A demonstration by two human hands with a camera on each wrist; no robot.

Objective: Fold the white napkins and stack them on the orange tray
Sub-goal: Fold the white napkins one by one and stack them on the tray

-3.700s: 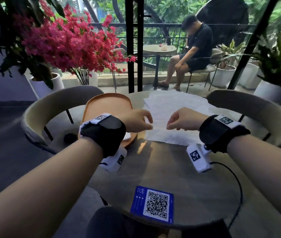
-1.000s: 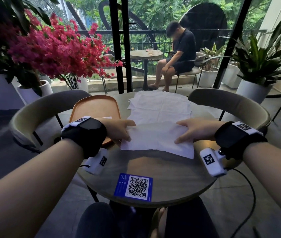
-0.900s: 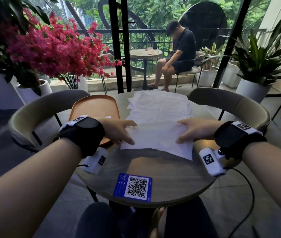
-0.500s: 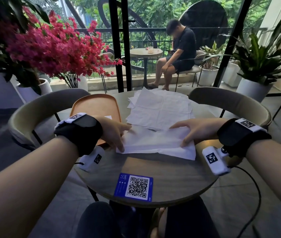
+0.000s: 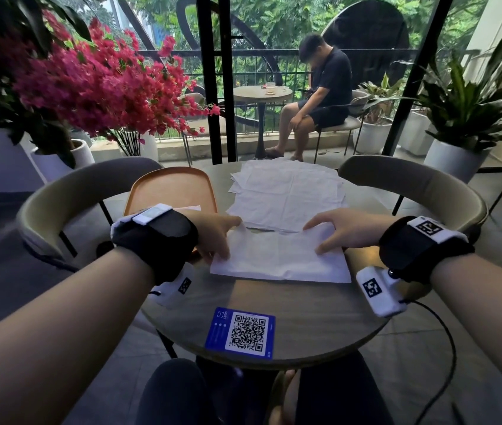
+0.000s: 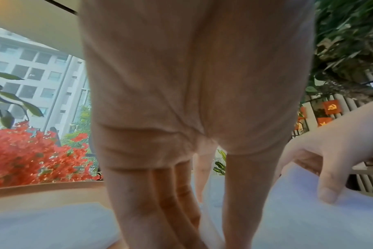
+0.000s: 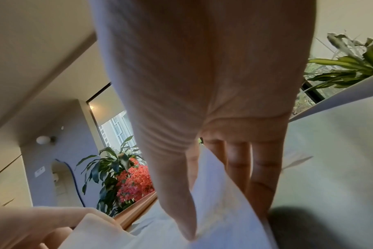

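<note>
Napkin (image 5: 280,259) now folded over, edges pinched by left hand (image 5: 213,234) and right hand (image 5: 340,230).

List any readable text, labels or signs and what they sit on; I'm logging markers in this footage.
Blue card on the round table: QR code; small white print too small to read.
Wristband tags: square black-and-white markers, no words.
Red flags on the fence: yellow emblems, no words.
</note>
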